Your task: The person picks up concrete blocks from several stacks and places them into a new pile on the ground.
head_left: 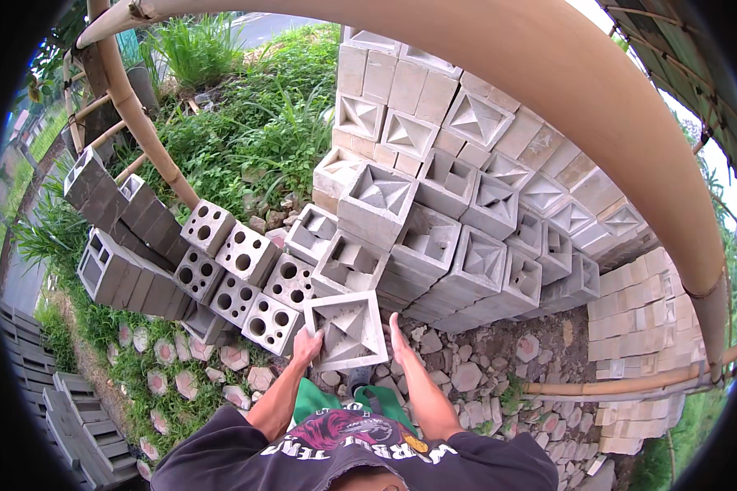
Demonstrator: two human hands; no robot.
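Note:
A square, pale grey concrete ventilation block (354, 323) with a raised, faceted star-like face is in front of my body, slightly tilted. My left hand (306, 347) grips its left edge, and the fingers go partly out of sight at that side. Beside the block's right edge is my right hand (397, 337), its fingers straight and pointing away from me; whether the palm touches the block, I cannot tell. Just beyond stands a stack of similar grey blocks (377, 196). Left of the held block are several blocks with round holes (272, 322).
Cream blocks (413, 82) are piled high behind, with paler stacks (635, 311) at right. Hollow grey blocks (106, 266) stand at far left. A thick bamboo pole (614, 106) arches overhead; another bamboo pole (614, 383) crosses at right. Hexagonal pavers (186, 383) and loose stones (467, 376) cover the ground.

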